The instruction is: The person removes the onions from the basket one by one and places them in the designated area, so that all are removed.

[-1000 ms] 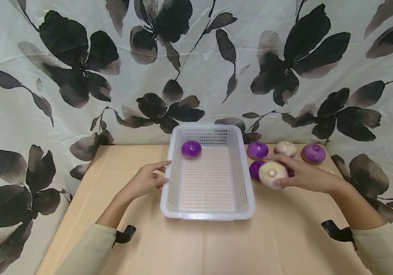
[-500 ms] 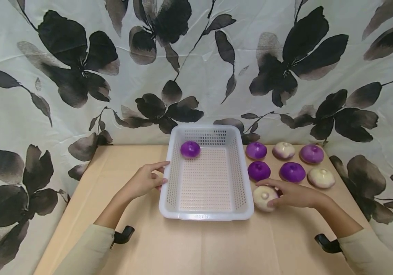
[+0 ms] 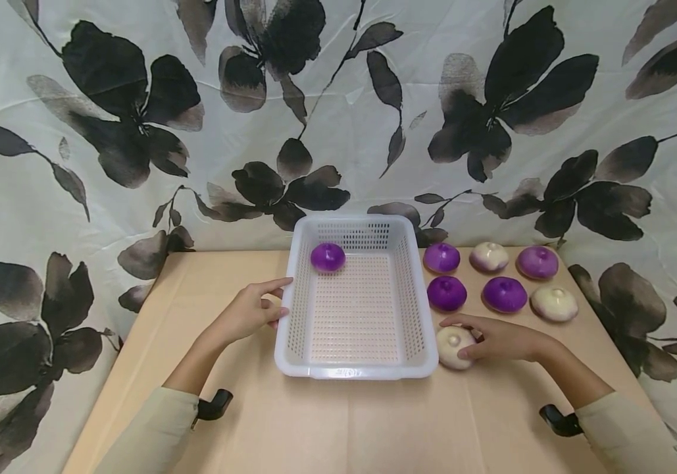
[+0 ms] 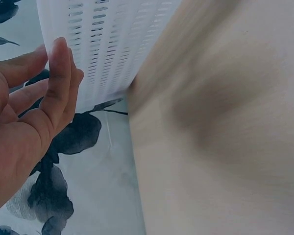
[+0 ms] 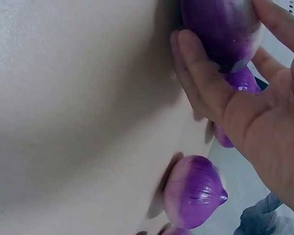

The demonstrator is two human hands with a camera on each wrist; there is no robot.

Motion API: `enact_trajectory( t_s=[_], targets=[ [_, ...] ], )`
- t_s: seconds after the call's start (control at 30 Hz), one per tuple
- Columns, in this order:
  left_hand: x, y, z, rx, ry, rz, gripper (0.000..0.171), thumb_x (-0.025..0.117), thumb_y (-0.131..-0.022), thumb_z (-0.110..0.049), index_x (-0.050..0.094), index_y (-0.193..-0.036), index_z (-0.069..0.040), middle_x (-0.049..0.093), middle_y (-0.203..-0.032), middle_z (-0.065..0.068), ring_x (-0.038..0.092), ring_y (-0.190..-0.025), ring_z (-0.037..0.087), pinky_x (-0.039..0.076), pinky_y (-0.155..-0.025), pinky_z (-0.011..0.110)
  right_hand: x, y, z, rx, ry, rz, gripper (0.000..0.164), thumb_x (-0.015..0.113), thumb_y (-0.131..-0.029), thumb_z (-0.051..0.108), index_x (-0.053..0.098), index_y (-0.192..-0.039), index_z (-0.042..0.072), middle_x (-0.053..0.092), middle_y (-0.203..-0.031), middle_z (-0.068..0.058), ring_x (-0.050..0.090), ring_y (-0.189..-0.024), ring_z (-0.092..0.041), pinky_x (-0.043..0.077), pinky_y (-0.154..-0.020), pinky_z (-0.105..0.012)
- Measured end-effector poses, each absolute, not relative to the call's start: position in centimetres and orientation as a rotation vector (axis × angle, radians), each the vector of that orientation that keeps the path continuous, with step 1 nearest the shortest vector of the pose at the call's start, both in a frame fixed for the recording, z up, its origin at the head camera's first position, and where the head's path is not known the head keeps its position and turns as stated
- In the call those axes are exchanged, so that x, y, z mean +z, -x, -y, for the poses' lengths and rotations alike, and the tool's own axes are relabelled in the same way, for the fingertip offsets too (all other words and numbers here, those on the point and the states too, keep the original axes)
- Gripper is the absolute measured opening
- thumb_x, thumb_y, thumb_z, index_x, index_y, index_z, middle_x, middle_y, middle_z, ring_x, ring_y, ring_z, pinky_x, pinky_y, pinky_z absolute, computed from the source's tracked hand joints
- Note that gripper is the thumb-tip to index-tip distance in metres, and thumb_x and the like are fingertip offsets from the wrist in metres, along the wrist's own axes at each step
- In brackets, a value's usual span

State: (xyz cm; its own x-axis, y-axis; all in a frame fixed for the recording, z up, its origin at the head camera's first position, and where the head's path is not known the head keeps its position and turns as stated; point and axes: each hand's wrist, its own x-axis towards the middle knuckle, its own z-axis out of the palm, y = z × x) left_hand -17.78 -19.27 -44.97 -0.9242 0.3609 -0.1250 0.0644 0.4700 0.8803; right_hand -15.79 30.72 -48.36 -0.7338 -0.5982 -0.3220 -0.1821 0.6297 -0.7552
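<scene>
A white perforated plastic basket stands mid-table, with one purple onion inside near its back left. My left hand is at the basket's left rim; in the left wrist view its thumb and fingers pinch the edge. Right of the basket's front corner, my right hand grips a pale onion between thumb and fingers, low over the table. Seen from the right wrist, this held onion shows a purple side fading to white.
Behind my right hand several onions sit in two loose rows: purple ones such as this front purple onion, and whitish ones such as this white onion. A floral curtain hangs at the back edge of the wooden table.
My right hand has brought the pale onion toward the front and slightly left, away from the other onions, to beside the basket's front right corner. The left hand has stayed at the rim.
</scene>
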Motion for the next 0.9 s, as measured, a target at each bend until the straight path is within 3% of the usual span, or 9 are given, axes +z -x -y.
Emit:
enact_trajectory(
  t_s=[0.37,0.43,0.63,0.9],
  targets=[
    [-45.0,17.63,19.31,1.438,-0.365,-2.433,0.063,0.066,-0.095,0.006,0.044,-0.154,0.002,0.057,-0.127,0.03,0.068,-0.072,0.018,0.065,-0.073,0.051,-48.15,15.7,-30.67,-0.942,0.582,-2.269,0.06,0.07,-0.099,0.029,0.045,-0.151,0.015,0.055,-0.11,-0.008,0.049,-0.094,-0.022,0.042,-0.075,-0.023],
    [-44.99,17.66,19.24,1.435,-0.363,-2.435,0.063,0.066,-0.095,0.005,0.044,-0.154,0.002,0.057,-0.127,0.03,0.068,-0.073,0.017,0.065,-0.074,0.051,-48.1,15.64,-30.75,-0.931,0.577,-2.271,0.062,0.07,-0.099,0.03,0.044,-0.152,0.014,0.055,-0.11,-0.009,0.049,-0.093,-0.023,0.042,-0.075,-0.024],
    [-44.97,17.7,19.24,1.429,-0.365,-2.44,0.063,0.067,-0.095,0.005,0.045,-0.154,0.001,0.058,-0.127,0.029,0.068,-0.074,0.018,0.065,-0.074,0.05,-48.05,15.63,-30.97,-0.917,0.562,-2.28,0.066,0.072,-0.097,0.032,0.043,-0.154,0.016,0.055,-0.135,-0.016,0.053,-0.112,-0.029,0.048,-0.087,-0.033],
    [-44.95,17.61,19.23,1.433,-0.362,-2.429,0.064,0.066,-0.095,0.005,0.044,-0.154,0.001,0.057,-0.128,0.03,0.068,-0.074,0.018,0.065,-0.074,0.052,-48.2,15.52,-31.23,-0.941,0.533,-2.256,0.068,0.073,-0.096,0.031,0.042,-0.155,0.019,0.055,-0.14,-0.018,0.055,-0.12,-0.033,0.05,-0.093,-0.043]
  ],
)
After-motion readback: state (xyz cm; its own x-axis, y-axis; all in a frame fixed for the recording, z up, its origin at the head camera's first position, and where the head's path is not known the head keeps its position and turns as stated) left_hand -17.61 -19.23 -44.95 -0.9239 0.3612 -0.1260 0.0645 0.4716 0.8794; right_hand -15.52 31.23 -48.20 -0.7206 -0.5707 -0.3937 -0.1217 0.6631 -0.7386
